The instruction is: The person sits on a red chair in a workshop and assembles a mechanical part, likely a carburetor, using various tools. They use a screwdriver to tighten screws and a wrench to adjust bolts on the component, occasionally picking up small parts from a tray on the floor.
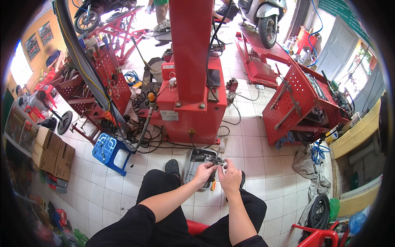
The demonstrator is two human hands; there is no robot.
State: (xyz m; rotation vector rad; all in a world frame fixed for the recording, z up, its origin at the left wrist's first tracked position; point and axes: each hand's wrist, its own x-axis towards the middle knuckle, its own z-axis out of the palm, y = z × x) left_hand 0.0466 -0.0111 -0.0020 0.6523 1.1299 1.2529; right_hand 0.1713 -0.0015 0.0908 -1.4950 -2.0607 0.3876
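Observation:
In front of my knees, my left hand (203, 173) and my right hand (230, 177) come together on a small dark-and-silver metal part (216, 160). The fingers of both are closed around it, so much of its shape is hidden and its exact kind cannot be made out. Just beneath lies a grey tray (188, 169) on the tiled floor. A dark cylindrical part (199, 155) rests at the tray's far end. Beside the tray's near right side shows an orange-and-yellow tool handle (213, 186), partly below my hands.
Ahead stands a red machine base with a tall column (191, 119). A blue plastic stool (109, 153) is on the left, near tangled black hoses. Red tool carts (294, 103) flank the area. Scooters sit on lifts behind; people are farther back. Cardboard boxes (52, 153) stand far left.

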